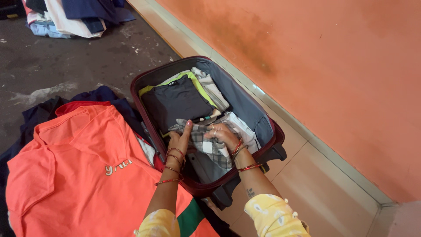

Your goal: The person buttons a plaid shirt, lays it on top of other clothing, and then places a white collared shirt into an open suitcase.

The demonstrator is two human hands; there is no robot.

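Against the orange wall: maroon suitcase (142, 94) lay open on the floor.
Hands: left hand (179, 141) and right hand (224, 135) both closed on a grey checked cloth (206, 142) inside.
Contents: folded dark shirt (175, 101), lime and pale garments.
Progress: case judged mostly filled; coral shirt (79, 171) remained outside.

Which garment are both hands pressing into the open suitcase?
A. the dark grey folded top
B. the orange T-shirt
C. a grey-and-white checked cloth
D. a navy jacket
C: the left hand and right hand both grip the checked cloth inside the suitcase; the orange T-shirt lies outside it.
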